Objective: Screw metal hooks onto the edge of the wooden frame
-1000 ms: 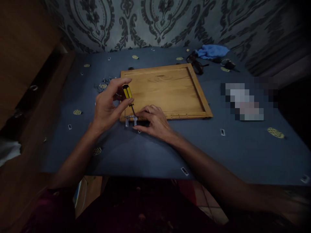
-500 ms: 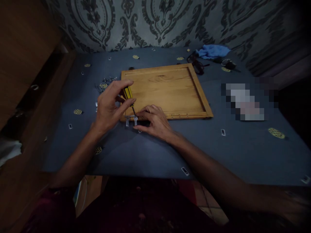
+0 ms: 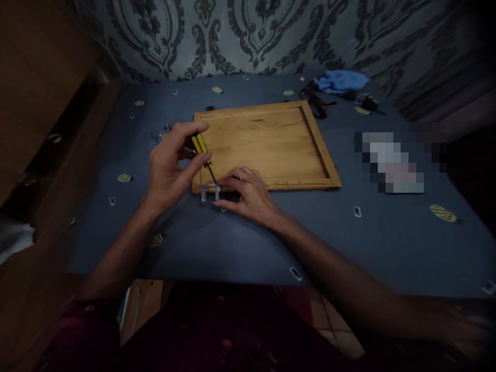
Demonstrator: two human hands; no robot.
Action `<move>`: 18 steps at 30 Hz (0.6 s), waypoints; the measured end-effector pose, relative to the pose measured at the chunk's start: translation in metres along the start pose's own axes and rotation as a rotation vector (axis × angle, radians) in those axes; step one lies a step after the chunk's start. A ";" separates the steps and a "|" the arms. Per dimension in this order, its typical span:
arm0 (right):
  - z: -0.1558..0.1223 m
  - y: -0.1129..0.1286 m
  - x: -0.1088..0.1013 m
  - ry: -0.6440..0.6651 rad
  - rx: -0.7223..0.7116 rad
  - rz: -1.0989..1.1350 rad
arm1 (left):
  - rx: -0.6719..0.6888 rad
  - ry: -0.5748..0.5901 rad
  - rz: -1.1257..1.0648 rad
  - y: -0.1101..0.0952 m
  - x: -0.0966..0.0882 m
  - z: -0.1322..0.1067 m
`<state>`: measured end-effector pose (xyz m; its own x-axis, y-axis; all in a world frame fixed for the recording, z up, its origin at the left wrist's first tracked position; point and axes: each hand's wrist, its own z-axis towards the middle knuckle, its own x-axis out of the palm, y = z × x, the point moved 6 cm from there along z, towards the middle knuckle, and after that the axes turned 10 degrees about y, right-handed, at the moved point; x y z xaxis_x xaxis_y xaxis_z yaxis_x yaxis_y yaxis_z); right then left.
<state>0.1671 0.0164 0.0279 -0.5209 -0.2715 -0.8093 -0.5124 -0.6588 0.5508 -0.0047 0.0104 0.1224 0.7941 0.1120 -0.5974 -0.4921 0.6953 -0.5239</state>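
A framed wooden panel (image 3: 267,142) lies flat on a table covered in blue cloth (image 3: 232,243). My left hand (image 3: 168,168) is closed round the yellow-and-black handle of a screwdriver (image 3: 201,147); its tip points down at a small metal hinge (image 3: 209,190) at the panel's near left corner. My right hand (image 3: 248,194) rests on the cloth beside that corner, its fingers pressed on the hinge.
Loose metal hardware (image 3: 163,134) lies left of the panel. A blue rag (image 3: 341,81) and dark glasses (image 3: 313,101) sit at the back right, and a blurred-out patch (image 3: 393,163) at the right. Wooden furniture (image 3: 34,103) stands on the left, patterned wallpaper behind.
My left hand's fingers shifted round the screwdriver handle, closing over it and then drawing back, while the tip stayed on the hinge. My right hand has not moved.
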 end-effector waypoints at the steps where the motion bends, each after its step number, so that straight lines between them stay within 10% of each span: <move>1: 0.000 0.000 0.000 0.000 -0.001 0.002 | 0.004 0.006 0.015 0.000 0.002 -0.001; 18: 0.000 0.001 0.000 -0.028 -0.022 -0.024 | 0.038 0.067 0.058 0.000 0.006 0.000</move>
<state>0.1666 0.0160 0.0282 -0.5273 -0.2359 -0.8162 -0.5103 -0.6801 0.5263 0.0001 0.0108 0.1185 0.7382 0.1063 -0.6662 -0.5221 0.7153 -0.4644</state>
